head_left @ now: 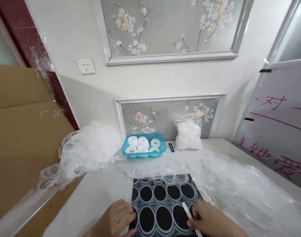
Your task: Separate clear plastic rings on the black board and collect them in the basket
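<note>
A clear plastic sheet of joined rings [155, 204] lies over a black mat [160, 193], which shows dark through the round holes. My left hand [118, 218] rests at the sheet's left edge, fingers bent and thumb apart, with nothing seen in its grasp. Over the right side of the sheet, my right hand [206, 217] pinches a thin white stick [187, 210] between thumb and fingers. The stick slants across one of the rings, and its lower end runs out of the frame.
A blue basket [143, 155] with stacked white rings stands by the wall. Blue thread snips [171, 147] and a zip bag [188, 134] of white material sit beside it. Ring sheets heap up at left [91, 148] and spread out at right [246, 184]. Cardboard [22, 131] flanks the table.
</note>
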Demonstrator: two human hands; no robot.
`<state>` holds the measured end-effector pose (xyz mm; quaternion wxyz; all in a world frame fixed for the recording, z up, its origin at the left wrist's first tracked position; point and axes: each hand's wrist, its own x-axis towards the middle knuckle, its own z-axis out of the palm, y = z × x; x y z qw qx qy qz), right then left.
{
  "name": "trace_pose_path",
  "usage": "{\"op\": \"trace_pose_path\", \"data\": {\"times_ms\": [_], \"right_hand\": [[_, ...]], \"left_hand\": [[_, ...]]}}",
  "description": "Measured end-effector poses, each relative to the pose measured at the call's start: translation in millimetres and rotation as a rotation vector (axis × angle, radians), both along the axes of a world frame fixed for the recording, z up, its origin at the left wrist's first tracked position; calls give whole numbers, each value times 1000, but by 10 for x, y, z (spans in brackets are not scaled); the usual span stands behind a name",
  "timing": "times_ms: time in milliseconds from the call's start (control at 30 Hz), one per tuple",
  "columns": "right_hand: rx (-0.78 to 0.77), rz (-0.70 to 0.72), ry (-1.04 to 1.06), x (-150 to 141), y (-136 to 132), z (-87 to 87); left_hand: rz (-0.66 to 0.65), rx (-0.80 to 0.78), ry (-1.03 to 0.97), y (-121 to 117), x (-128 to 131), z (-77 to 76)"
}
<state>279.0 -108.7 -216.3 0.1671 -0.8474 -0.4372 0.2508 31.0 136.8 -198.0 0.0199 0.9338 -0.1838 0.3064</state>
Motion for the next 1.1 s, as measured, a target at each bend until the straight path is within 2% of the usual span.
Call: {"op": "trace_pose_path", "data": {"times_ms": [133, 200, 300, 367, 467, 567, 667, 767, 900, 1000, 1100], "right_hand": [[52, 10, 167, -9, 76, -10], [96, 1, 315, 9, 98, -6], [268, -8, 607, 87, 103, -9], [377, -125, 732, 140, 100, -22], [514, -434, 797, 157, 102, -44], [703, -649, 875, 111, 118, -55], [863, -758, 1094, 59, 142, -60], [942, -758, 1223, 9, 173, -64], [926, -738, 1222, -98, 232, -57], [912, -687, 1132, -198, 279, -42], [892, -578, 977, -308, 337, -14]], "left_hand": [[9, -75, 98, 99, -5, -33], [42, -80, 144, 126, -13, -87], [85, -55, 214, 134, -50, -153], [84, -26, 242, 96, -78, -172], [80, 68, 264, -55, -107, -184], [242, 83, 324, -300, -136, -195], [414, 16, 428, -535, -177, -178], [482, 47, 506, -672, -200, -118], [623, 98, 624, -729, -178, -38], [730, 102, 695, -748, -156, -25], [730, 83, 719, -760, -148, -24]]}}
